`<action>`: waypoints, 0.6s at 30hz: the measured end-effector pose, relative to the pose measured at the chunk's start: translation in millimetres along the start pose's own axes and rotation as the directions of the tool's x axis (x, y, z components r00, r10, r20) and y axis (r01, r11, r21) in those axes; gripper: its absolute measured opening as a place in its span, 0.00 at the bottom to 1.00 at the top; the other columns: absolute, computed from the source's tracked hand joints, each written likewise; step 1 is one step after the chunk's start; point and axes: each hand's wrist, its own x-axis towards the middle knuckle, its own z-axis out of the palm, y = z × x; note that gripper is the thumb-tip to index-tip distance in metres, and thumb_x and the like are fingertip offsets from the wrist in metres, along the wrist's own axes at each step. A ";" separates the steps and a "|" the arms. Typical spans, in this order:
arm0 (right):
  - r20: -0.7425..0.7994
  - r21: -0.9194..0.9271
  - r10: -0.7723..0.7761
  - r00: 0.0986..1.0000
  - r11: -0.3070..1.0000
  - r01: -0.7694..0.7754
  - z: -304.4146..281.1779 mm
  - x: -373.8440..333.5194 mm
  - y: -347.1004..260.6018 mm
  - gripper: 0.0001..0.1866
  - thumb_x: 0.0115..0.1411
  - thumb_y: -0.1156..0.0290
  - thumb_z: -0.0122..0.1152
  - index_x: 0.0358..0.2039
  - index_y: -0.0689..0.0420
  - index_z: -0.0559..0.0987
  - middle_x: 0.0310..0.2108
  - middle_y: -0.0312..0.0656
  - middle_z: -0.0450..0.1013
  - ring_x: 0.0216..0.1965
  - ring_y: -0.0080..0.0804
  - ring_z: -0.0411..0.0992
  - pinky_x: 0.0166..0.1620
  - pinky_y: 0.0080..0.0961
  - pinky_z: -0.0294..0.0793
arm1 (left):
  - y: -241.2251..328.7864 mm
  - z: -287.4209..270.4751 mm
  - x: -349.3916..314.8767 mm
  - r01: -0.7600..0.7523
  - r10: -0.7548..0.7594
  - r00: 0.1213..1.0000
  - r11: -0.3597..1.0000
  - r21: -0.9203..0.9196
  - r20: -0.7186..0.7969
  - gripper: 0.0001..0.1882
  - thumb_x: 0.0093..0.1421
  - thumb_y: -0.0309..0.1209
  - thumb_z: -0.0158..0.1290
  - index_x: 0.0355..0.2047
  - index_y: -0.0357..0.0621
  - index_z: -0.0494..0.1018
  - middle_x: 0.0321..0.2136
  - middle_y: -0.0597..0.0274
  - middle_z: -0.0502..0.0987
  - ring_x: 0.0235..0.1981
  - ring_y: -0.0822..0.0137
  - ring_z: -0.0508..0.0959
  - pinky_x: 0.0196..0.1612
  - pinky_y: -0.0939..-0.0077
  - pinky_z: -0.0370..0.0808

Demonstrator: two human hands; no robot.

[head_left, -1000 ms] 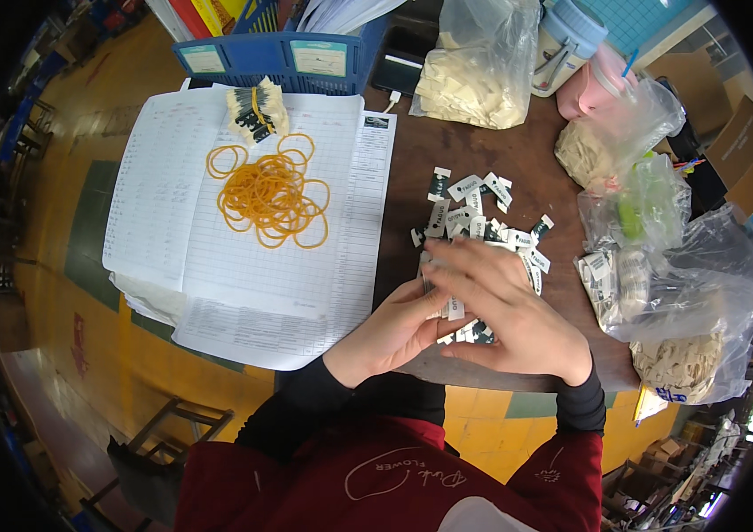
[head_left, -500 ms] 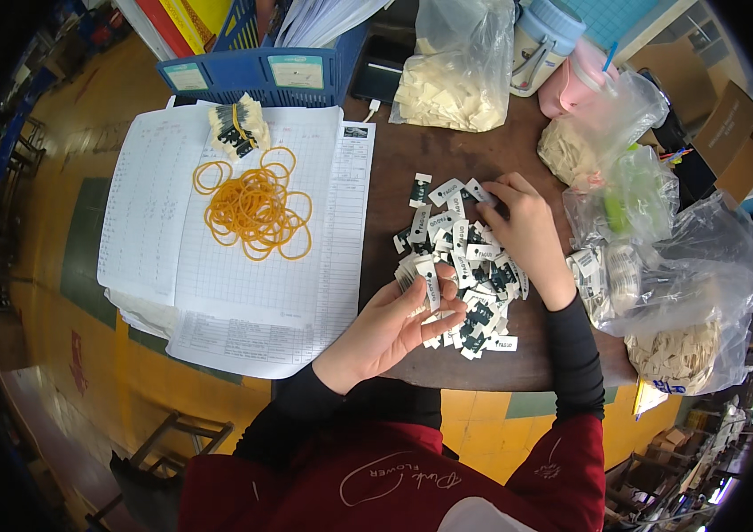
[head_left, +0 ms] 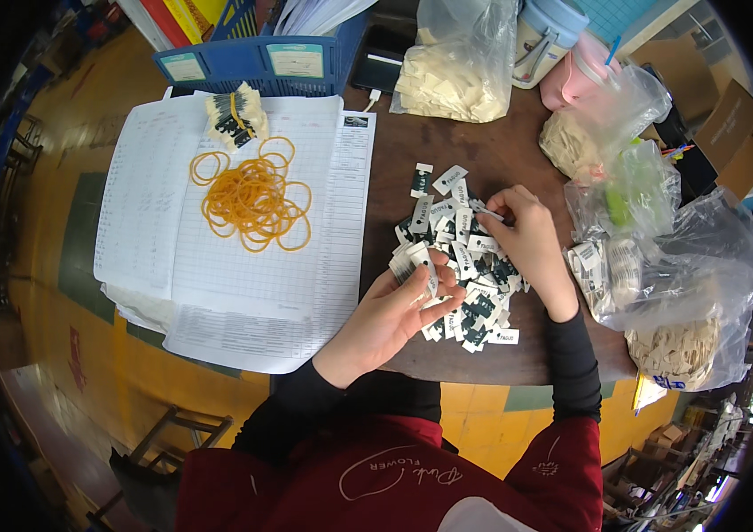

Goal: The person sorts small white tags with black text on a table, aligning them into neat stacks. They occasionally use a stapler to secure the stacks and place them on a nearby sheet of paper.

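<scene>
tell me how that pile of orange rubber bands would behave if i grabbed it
The orange rubber bands look thin and looped through each other, so they would probably come up floppy, in a tangled clump. They seem light and would likely drag rather than roll across the paper sheets.

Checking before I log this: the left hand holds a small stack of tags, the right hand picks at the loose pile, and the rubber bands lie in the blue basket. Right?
One thing is off. In the head view the orange rubber bands lie on the printed paper sheets, not in the blue basket. The left hand does hold a small stack of tags, and the right hand picks at the loose pile.
</scene>
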 end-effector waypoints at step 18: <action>0.321 0.664 -0.189 0.928 0.743 -0.079 -9.6 -33.1 -43.6 0.10 0.61 0.78 0.66 0.43 0.66 0.84 0.42 0.41 0.75 0.40 0.25 0.74 0.43 0.22 0.73 | 1.4 4.0 -0.9 0.086 -0.087 0.996 0.996 0.026 0.016 0.22 0.75 0.41 0.42 0.62 0.40 0.60 0.51 0.55 0.73 0.55 0.61 0.76 0.62 0.63 0.75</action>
